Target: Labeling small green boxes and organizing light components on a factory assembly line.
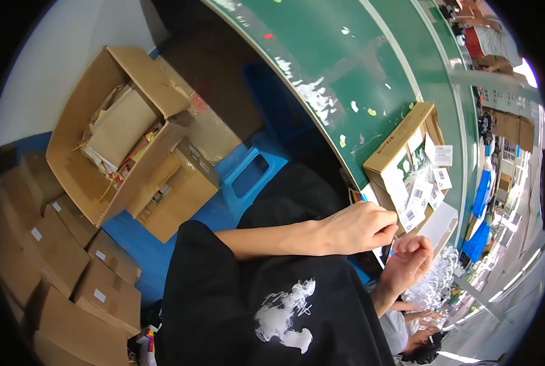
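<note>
My left hand (359, 228) is closed, its fingers curled under and its back toward me. Just beside it is my right hand (408, 263), also closed, with bent fingers and the thumb folded in. Whatever the two hands may hold is hidden or too small to make out. A sliver of something white shows below the left hand. Beyond the hands stands an open cardboard box (400, 141) on the green workbench (339, 67). White labels and small clear packets (420, 192) with printed codes spill from it.
A pile of clear plastic bags (441, 273) lies beyond my right hand, near a co-worker (400, 329). On the left are a large open carton (71, 165) with scrap cardboard, stacked closed cartons (59, 256) and a blue stool (239, 183). Paper scraps dot the bench.
</note>
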A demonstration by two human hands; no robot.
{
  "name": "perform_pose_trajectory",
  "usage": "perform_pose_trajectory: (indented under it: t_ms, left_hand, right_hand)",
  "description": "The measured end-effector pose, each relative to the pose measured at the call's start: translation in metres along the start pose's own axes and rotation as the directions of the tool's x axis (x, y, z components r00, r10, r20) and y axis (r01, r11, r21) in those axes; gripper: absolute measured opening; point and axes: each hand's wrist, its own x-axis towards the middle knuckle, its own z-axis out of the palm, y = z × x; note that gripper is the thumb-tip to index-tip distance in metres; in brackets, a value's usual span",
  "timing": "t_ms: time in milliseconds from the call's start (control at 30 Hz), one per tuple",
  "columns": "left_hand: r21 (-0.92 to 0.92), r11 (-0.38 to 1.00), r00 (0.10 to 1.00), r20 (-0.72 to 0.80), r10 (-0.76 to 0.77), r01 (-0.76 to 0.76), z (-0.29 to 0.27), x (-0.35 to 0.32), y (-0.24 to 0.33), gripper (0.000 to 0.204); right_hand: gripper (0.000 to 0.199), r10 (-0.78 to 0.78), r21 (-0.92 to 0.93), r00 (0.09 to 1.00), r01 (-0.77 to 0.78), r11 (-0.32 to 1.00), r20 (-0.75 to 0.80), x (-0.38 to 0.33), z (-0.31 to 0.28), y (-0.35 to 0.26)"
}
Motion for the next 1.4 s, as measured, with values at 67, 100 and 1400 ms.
perform_pose_trajectory:
  t_ms: [67, 100, 1400]
  left_hand:
    - [0.024, 1.000, 1.000, -0.004, 0.010, -0.010, 0.013, 0.004, -0.003, 0.015]
    - [0.041, 0.998, 0.998, -0.033, 0.044, -0.043, 0.019, 0.006, -0.004, 0.015]
    - [-0.299, 0.811, 0.863, 0.219, -0.455, 0.503, 0.080, 0.107, -0.029, 0.008]
  right_hand:
    - [0.025, -0.026, 0.014, 0.999, 0.026, 1.000, 0.030, -0.002, -0.001, 0.002]
    - [0.024, -0.048, 0.017, 0.996, 0.047, 0.999, 0.075, -0.003, -0.003, 0.003]
    - [0.008, 0.392, -0.176, 0.917, -0.375, 0.910, 0.072, 0.029, -0.119, 0.029]
